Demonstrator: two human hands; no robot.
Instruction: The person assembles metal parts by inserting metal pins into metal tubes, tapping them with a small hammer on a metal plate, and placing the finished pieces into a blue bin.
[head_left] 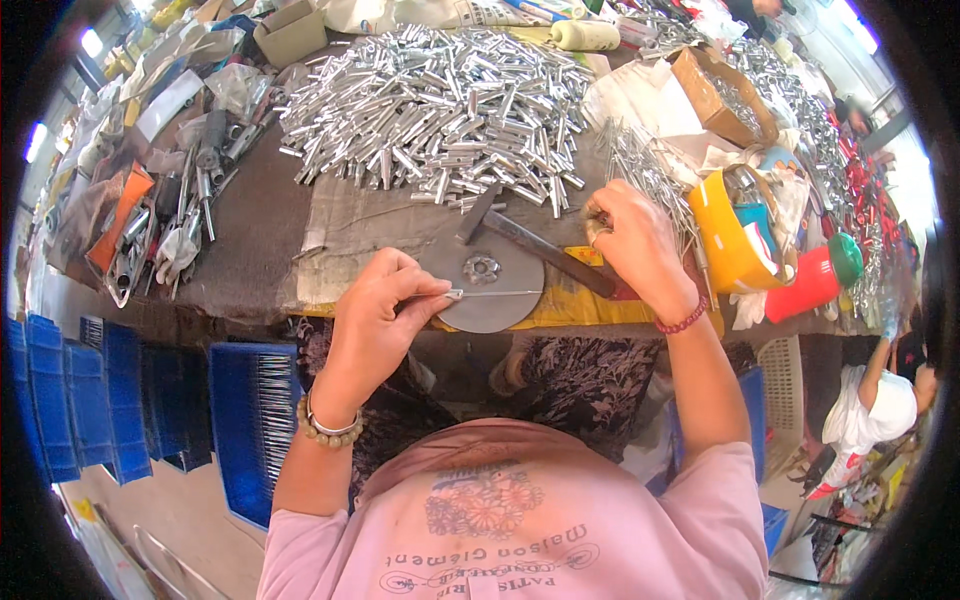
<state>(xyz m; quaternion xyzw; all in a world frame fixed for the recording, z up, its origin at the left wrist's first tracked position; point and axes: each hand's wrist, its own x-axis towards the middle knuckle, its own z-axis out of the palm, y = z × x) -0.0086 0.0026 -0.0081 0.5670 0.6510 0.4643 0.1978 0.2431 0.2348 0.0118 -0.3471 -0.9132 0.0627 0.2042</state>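
Note:
My left hand is closed in a pinch on one end of a thin metal rod, which points right across a round grey disc. A small silvery end piece shows at the fingertips. A flower-shaped metal piece sits in the middle of the disc. My right hand is raised to the right, its fingers curled closed; what they hold, if anything, is hidden. It is nearest to a bundle of thin metal rods. Between my hands lies a hammer, its head on the far left end.
A large heap of short silvery tubes covers the far middle of the bench. Tools and plastic bags lie left. A yellow container and a red bottle stand right. Blue bins are below left. Another person is far right.

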